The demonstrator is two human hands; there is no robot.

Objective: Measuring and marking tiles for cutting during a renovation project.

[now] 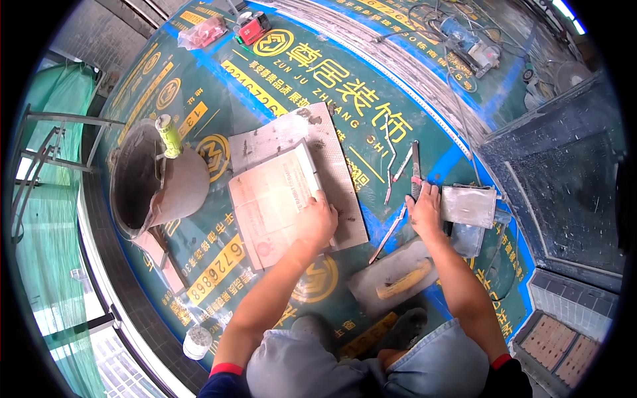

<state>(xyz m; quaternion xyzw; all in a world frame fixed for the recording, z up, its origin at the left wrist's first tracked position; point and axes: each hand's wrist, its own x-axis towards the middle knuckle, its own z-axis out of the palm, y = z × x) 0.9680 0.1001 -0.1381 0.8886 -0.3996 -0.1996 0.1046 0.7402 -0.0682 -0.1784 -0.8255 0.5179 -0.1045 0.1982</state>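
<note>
Rests the left hand (320, 219) on the right edge of a pinkish printed tile (265, 199), fingers bunched (can't tell whether pinching underneath). Has most of that tile left of the same hand. Sets the right hand (424, 207) at a slim dark-and-red tool (416, 166); can't tell whether closed round it or merely touching.

Could swivel or skid the tile on the textured pale sheet (348, 219) beneath by pressing at one edge alone. Might snag thin strips (388, 235) left of the right hand by lifting carelessly, or knock the trowel (405, 279) near the right forearm by drawing back low.

Has a grey block (468, 204) just right of the right hand, a bucket (186, 182) well left of the left. Shows green floor sheeting (222, 116) with blue tape under everything; farther out, green netting (70, 166) leftward, a dark panel (564, 179) rightward, a blue power tool (461, 40) beyond the right hand.
</note>
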